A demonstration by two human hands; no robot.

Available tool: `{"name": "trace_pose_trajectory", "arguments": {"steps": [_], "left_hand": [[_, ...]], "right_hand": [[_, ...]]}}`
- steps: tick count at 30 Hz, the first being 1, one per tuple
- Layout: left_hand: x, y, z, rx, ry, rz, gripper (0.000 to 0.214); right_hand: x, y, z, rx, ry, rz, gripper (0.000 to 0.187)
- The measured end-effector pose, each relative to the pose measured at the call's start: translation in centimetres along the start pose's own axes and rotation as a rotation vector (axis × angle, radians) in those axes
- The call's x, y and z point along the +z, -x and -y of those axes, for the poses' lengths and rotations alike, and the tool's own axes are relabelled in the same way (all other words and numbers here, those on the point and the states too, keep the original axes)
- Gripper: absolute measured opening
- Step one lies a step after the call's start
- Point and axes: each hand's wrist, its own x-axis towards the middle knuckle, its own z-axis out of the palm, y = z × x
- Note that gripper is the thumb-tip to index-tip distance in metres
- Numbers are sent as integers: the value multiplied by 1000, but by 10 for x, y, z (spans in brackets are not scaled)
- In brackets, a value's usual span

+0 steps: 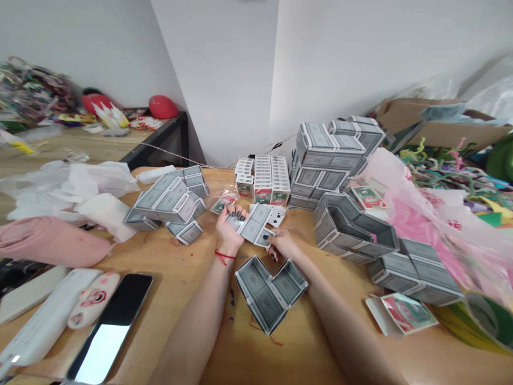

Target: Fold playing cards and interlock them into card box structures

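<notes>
At the middle of the table, my left hand (231, 223) is closed on the left end of a piece of joined playing cards (255, 222), backs upward. My right hand (280, 244) pinches the same piece at its lower right, thumb on top. A face-up playing card (277, 215) shows black spades just behind it. Between my forearms lies a heart-shaped open box (269, 294) built from grey-backed cards. A card pack (224, 202) in clear wrap is beyond my left hand.
Stacked card boxes (326, 155) rise at the back right, with an open heart box (352, 227) before them. Rows of card packs (262, 179) stand at the back. More card boxes (168, 200), a phone (112, 326) and a pink roll (52, 240) are left; tape (476, 321) is right.
</notes>
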Motion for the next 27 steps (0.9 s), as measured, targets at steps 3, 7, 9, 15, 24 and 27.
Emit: {"name": "trace_pose_trajectory", "arguments": {"steps": [3,7,9,15,24,27], "left_hand": [[-1,0,1,-8,6,6,31],[-1,0,1,-8,18,20,31],[-1,0,1,-6,17,31,30],[-1,1,2,-22,20,33,30],[2,3,2,-42,-27,6,31],[0,2,3,-42,-16,15,31]], "right_hand": [[0,0,1,-2,-1,-7,13],[0,0,1,6,-2,-7,13],[0,0,1,4,-5,1,14],[1,0,1,-3,-20,0,13],[0,2,3,20,-36,-18,13],[-1,2,4,13,-49,1,15]]}}
